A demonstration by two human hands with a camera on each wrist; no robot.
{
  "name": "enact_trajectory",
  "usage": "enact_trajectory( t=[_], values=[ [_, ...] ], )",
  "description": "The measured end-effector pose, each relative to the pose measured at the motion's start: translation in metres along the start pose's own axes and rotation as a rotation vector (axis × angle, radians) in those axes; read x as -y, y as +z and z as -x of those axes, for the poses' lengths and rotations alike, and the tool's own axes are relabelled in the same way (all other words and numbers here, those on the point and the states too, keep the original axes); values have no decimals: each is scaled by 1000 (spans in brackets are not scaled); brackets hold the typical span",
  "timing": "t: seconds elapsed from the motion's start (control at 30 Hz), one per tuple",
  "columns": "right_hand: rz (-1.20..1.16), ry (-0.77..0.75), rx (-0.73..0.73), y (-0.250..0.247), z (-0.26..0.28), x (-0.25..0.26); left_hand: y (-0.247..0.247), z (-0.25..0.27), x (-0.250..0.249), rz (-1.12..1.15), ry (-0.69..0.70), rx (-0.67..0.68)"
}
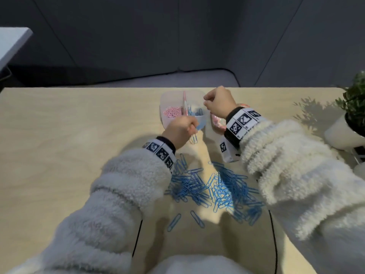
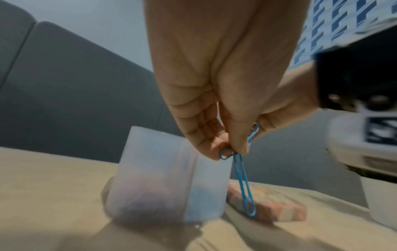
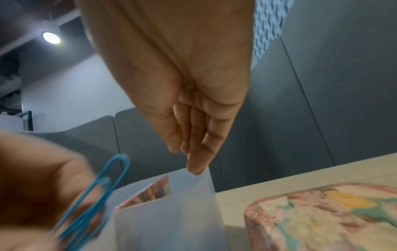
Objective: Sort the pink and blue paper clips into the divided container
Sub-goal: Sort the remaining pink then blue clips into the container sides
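Note:
A translucent divided container (image 1: 165, 101) stands at the table's far middle. Pink clips (image 1: 171, 113) lie in its left compartment and blue clips (image 1: 197, 112) in its right. My left hand (image 1: 192, 128) hovers at the container's near rim and pinches a few blue paper clips (image 2: 244, 183) that hang down from its fingertips (image 2: 223, 149). My right hand (image 1: 206, 101) is over the right compartment; in the right wrist view its fingers (image 3: 193, 152) point down, nearly straight, above the rim of the container (image 3: 171, 212), with nothing between them. A big pile of blue clips (image 1: 217, 188) lies near me.
A pink patterned box (image 1: 218, 123) lies just right of the container, under my right wrist. A potted plant in a white pot (image 1: 343, 133) stands at the table's right edge. Two stray blue clips (image 1: 195, 218) lie nearest to me.

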State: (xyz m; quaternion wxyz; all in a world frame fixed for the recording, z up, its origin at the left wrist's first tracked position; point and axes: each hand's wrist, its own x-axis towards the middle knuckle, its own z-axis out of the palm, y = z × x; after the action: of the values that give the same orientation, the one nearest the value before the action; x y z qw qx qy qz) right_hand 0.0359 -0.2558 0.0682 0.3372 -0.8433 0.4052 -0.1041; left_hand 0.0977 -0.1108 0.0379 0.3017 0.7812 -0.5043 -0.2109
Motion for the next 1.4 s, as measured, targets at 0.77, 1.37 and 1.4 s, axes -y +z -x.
enact_trajectory(
  t=[0.77, 1.37, 1.4],
  values=[
    [354, 394, 142, -25, 206, -178, 35, -16, -20, -322, 131, 279],
    [286, 130, 254, 3, 189, -148, 90, 27, -17, -484, 228, 524],
    [273, 95, 257, 8, 184, -144, 93, 27, -20, -484, 219, 532]
  ],
)
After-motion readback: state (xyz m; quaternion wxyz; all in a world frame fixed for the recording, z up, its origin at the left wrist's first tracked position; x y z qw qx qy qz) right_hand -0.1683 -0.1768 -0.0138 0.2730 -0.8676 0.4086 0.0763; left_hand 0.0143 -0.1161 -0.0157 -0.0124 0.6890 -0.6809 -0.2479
